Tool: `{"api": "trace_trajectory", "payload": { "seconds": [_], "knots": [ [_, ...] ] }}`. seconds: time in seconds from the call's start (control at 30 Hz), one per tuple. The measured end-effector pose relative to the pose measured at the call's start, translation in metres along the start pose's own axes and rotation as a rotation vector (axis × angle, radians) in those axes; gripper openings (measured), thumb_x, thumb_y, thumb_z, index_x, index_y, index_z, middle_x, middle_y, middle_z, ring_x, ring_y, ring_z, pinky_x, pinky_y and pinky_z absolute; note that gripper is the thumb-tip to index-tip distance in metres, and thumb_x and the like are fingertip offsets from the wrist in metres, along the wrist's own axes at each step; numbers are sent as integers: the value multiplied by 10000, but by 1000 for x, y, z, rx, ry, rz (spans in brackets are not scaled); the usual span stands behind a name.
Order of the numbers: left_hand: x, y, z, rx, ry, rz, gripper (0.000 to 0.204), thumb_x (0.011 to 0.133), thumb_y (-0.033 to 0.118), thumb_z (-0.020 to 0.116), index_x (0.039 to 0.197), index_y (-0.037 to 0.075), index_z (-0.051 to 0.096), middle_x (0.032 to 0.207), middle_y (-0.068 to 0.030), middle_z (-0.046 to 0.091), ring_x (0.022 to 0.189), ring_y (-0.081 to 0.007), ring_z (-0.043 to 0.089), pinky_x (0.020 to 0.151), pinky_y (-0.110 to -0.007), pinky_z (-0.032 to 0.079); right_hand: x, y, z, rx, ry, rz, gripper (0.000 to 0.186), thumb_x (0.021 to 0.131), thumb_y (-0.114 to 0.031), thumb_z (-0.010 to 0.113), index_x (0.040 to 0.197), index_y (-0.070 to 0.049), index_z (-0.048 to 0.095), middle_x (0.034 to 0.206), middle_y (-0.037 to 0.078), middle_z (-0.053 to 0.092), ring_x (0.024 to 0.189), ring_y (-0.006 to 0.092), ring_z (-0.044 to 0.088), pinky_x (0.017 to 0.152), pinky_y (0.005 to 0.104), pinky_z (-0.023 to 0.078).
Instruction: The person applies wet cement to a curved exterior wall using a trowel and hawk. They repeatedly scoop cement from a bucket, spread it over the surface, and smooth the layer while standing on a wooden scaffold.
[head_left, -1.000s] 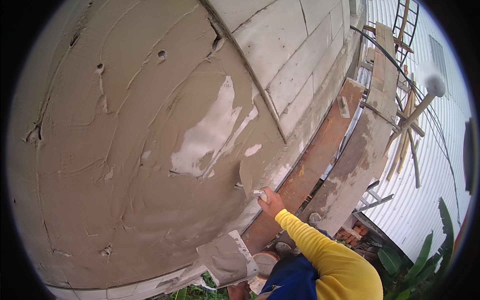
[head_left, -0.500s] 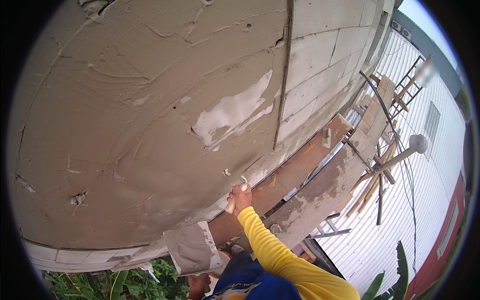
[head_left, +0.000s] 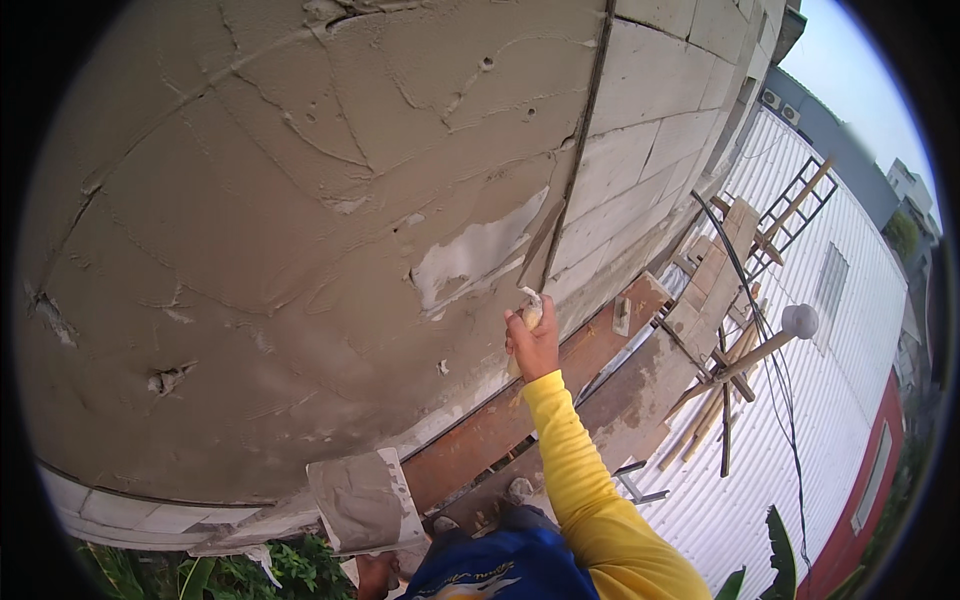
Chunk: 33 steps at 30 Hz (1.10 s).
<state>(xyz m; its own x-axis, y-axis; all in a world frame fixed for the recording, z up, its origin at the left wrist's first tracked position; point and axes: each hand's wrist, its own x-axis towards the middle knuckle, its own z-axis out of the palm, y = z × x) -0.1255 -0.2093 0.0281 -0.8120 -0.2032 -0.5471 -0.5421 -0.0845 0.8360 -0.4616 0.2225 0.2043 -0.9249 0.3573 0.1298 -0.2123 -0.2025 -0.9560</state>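
My right hand [head_left: 535,345], at the end of a yellow sleeve, is wrapped round the light handle of a plastering trowel [head_left: 541,250]. The narrow-looking blade is up against the wet grey-brown plaster [head_left: 260,330], beside a bare pale patch [head_left: 475,250] and a dark vertical strip [head_left: 597,80]. Low on the left, my left hand [head_left: 376,574] grips a hawk [head_left: 365,500] from below, its fingers mostly hidden. Grey mortar covers the hawk's flat top, which lies close to the wall's lower edge.
Pale bare blocks [head_left: 640,110] continue right of the strip. I stand on scaffold planks [head_left: 470,450] along the wall; a small float [head_left: 622,316] lies on them. Poles [head_left: 745,365], black cables [head_left: 785,400] and a white corrugated roof [head_left: 760,450] are to the right, with plants [head_left: 300,570] below.
My right hand has moved up and to the right with the trowel, from the wall's lower edge to beside the bare patch and strip. The hawk remains low on the left.
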Motion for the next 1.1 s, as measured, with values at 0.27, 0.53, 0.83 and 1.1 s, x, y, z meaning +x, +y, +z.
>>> {"api": "trace_trajectory", "payload": {
  "seconds": [0.27,0.53,0.83,1.1],
  "knots": [
    [-17,4,1,264,-35,148,196,888,82,645,1069,12,621,709,-74,611,562,-200,582,533,-379,490,67,87,-62,-803,232,-324,415,935,-132,693,1300,-15,535,1025,341,689,970,572,648,831,569,535],
    [-2,-17,-32,669,-215,-62,437,1088,411,495,986,62,738,741,-61,659,643,-192,587,596,-389,472,-74,209,-19,228,234,524,317,937,-56,669,1193,-104,489,827,119,619,587,281,616,531,438,532],
    [-7,30,-19,527,-125,-244,267,960,279,579,982,29,670,732,-86,651,615,-216,610,571,-399,496,3,-33,48,518,112,185,282,963,-69,700,1091,-90,450,785,39,525,542,140,544,451,328,469],
    [-13,27,-26,186,-19,-27,285,818,1,687,1077,-14,570,711,-98,617,564,-234,612,521,-390,508,-20,23,58,-51,95,-50,371,954,-87,696,1200,-69,418,805,159,626,657,335,636,570,461,520]
  ]
}}
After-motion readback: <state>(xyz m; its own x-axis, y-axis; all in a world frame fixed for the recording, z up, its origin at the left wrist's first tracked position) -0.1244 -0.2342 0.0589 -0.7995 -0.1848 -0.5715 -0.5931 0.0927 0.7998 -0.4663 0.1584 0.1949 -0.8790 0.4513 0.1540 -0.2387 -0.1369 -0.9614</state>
